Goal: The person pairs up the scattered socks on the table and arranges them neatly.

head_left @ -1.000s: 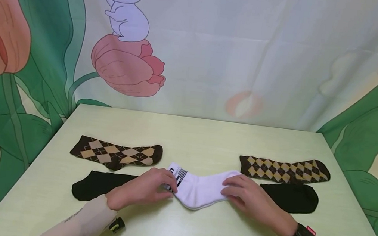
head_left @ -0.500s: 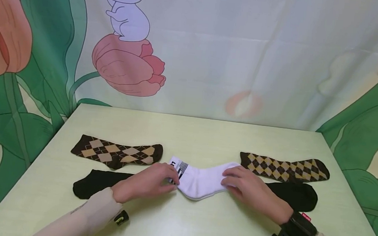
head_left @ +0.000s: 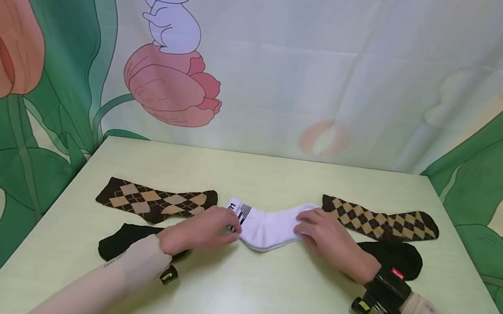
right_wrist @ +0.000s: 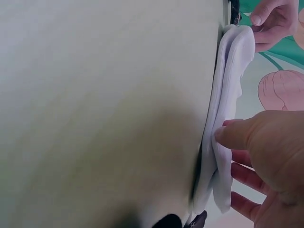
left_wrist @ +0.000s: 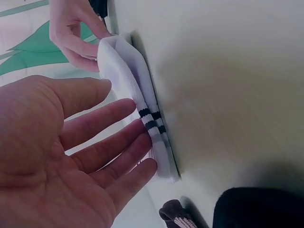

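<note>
A pair of white socks (head_left: 267,230), stacked one on the other, lies at mid-table with printed lettering and dark stripes at the cuff. In the left wrist view two layers show at the striped cuff (left_wrist: 152,118). My left hand (head_left: 209,228) touches the cuff end with fairly straight fingers, thumb apart from the cloth. At the toe end, my right hand (head_left: 329,238) rests its fingers on the upper sock. Its thumb (right_wrist: 232,134) lies against the sock's near edge in the right wrist view; the fingertips are partly hidden there.
Brown argyle socks lie behind, one at left (head_left: 153,201) and one at right (head_left: 378,220). A black sock at left (head_left: 123,240) and another at right (head_left: 397,257) are partly covered by my arms. A printed curtain (head_left: 276,79) hangs behind the table (head_left: 230,300).
Both hands have slid the white socks away from me, toward the back of the table. The right argyle sock's cuff end has shifted slightly backward. The other socks lie about where they were.
</note>
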Demonstrator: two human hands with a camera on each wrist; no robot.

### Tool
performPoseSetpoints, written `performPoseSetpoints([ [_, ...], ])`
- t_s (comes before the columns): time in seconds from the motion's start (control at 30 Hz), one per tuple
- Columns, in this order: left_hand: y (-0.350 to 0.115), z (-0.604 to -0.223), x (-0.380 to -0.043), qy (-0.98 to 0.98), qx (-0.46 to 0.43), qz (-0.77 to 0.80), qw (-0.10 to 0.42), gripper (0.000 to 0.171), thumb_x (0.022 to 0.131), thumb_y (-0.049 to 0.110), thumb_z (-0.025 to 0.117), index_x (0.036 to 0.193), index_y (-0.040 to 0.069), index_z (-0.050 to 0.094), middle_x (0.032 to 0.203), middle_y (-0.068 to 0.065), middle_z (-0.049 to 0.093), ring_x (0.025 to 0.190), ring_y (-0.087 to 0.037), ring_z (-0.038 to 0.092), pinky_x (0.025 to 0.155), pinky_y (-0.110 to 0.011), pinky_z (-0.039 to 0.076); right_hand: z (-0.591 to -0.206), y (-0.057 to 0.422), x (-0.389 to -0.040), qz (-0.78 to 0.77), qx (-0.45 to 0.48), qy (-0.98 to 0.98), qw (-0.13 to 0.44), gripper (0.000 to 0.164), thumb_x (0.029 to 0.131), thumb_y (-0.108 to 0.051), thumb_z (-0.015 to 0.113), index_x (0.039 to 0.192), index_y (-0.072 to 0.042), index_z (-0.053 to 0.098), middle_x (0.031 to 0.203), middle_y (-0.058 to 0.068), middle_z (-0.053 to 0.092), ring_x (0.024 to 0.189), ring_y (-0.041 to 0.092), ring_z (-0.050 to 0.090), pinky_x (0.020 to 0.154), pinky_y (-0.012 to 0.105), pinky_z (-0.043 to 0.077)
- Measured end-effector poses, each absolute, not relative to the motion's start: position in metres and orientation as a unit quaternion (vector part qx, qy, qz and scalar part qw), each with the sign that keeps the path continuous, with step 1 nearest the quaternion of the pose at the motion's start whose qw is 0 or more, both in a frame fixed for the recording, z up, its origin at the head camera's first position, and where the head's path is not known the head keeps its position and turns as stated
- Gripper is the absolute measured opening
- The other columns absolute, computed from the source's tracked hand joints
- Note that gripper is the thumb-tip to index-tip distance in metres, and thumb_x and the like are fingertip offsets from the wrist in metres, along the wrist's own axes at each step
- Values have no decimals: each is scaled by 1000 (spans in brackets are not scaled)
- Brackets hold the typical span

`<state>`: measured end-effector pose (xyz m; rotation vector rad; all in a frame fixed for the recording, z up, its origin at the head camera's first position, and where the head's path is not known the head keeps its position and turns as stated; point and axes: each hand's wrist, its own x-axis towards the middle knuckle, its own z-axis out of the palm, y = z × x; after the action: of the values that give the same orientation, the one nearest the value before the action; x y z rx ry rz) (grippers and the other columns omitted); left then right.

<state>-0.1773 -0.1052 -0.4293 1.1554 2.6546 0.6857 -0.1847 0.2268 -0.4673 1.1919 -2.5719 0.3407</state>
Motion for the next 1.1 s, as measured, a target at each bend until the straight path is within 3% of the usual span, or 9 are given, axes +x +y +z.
performPoseSetpoints([
  [0.3,-103,-427,-189,892,379,227,92,19,99,13,67,110,-1,75,109,-13,73,104,-28,68,94,-40,54,-461,220,-196,76,373,-917,122,15,89,-6,79,102,-14,80,120,8,70,113,29,61,85,45,51],
  [0.67,-98,-423,-206,898,369,216,101,22,100,12,65,113,-3,74,113,-14,73,106,-28,68,95,-39,53,-457,215,-216,71,380,-915,111,17,87,3,77,101,-6,78,118,14,72,111,34,66,93,44,55],
  [1.1,-96,-419,-233,911,344,207,91,20,100,11,65,112,-2,75,113,-13,74,100,-25,67,94,-37,51,-454,212,-237,64,347,-934,48,29,92,-5,74,121,0,71,137,21,62,128,37,58,105,47,48],
])
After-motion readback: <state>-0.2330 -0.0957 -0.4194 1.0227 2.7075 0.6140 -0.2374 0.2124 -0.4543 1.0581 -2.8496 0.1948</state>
